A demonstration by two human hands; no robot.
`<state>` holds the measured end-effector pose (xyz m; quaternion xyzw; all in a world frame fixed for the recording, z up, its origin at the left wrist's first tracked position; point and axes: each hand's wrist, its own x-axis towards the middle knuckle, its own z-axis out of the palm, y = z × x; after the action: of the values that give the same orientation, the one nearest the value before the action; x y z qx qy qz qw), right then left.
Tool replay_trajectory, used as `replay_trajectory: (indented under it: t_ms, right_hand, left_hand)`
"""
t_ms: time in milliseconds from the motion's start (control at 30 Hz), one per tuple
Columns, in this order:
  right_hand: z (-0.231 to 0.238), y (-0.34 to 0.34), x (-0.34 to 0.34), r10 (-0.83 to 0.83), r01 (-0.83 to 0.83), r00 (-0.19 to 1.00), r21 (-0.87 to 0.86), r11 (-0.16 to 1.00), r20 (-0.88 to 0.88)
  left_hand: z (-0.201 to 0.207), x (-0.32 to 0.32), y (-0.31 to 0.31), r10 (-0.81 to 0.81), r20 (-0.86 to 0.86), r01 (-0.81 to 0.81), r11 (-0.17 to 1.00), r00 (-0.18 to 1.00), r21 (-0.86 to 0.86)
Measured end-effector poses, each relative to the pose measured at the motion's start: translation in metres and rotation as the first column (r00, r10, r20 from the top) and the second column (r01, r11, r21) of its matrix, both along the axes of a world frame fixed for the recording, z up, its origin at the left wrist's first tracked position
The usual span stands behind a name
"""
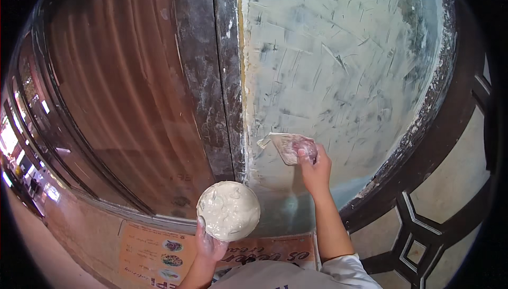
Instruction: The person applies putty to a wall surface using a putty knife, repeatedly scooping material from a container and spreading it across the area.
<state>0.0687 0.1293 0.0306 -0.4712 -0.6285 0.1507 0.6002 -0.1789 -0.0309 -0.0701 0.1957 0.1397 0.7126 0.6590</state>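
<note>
My left hand (209,241) is closed round the lower side of a round tub of white filler paste (228,210), its thumb on the rim. The paste is creamy and uneven on top. In my right hand (316,167) is a putty knife (284,147) with a paste-smeared blade, gripped between thumb and fingers. A lump of white paste hangs off the blade's left corner. The blade is at the lower part of the wall panel (328,77), which is coated in pale, streaky filler with dark patches showing through. Whether the blade's edge touches the panel I cannot tell.
Left of the panel stands a dark, scuffed upright frame (203,66), then a glass pane with a brown curtain (116,88) behind it. Dark wooden lattice with pale insets (418,225) is on the right. An orange printed banner (153,257) lies below me.
</note>
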Motion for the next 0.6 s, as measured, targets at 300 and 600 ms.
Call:
replay_trajectory:
  t_ms: [300, 600]
  right_hand:
    - [-0.005, 0.004, -0.001, -0.053, 0.056, 0.997, 0.054, 0.997, -0.063]
    - [-0.017, 0.012, 0.002, -0.108, 0.114, 0.993, 0.131, 0.985, -0.046]
  left_hand:
    - [-0.001, 0.001, 0.002, 0.008, 0.001, -0.008, 1.000, 1.000, -0.016]
    - [-0.007, 0.005, 0.008, -0.017, -0.010, 0.017, 0.999, 1.000, -0.050]
